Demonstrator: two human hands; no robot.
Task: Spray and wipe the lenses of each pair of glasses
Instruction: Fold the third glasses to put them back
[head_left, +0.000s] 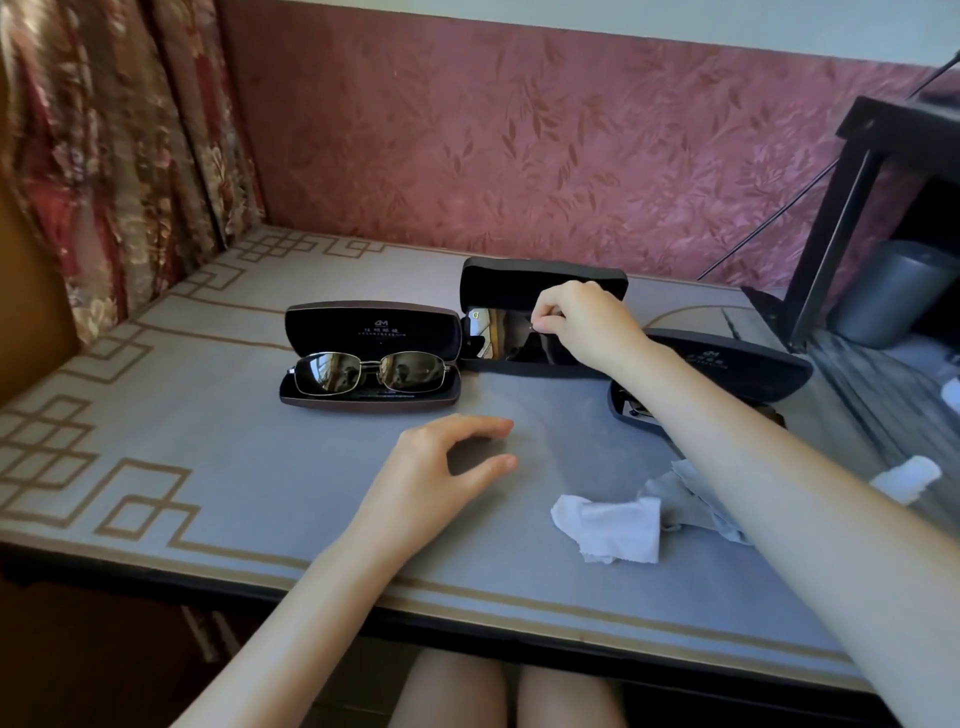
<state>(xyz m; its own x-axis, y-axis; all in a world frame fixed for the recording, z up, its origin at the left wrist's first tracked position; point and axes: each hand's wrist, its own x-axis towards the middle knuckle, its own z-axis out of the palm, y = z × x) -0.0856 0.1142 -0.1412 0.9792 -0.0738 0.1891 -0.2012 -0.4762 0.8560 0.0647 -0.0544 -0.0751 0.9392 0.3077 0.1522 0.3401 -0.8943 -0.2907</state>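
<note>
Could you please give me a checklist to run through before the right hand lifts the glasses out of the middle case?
1. Grip: right hand pinches the glasses at their top edge: ok.
2. Middle case open, lid upright: ok.
3. Left hand free to help: ok, fingers relaxed, holding nothing.
4. Cloth ready on the table, near the right arm: ok.
5. Spray at hand: cannot tell; a white object beyond the right arm is too blurred to name.
6. Glasses free of the case lining: cannot tell, the hand hides part of them.
</note>
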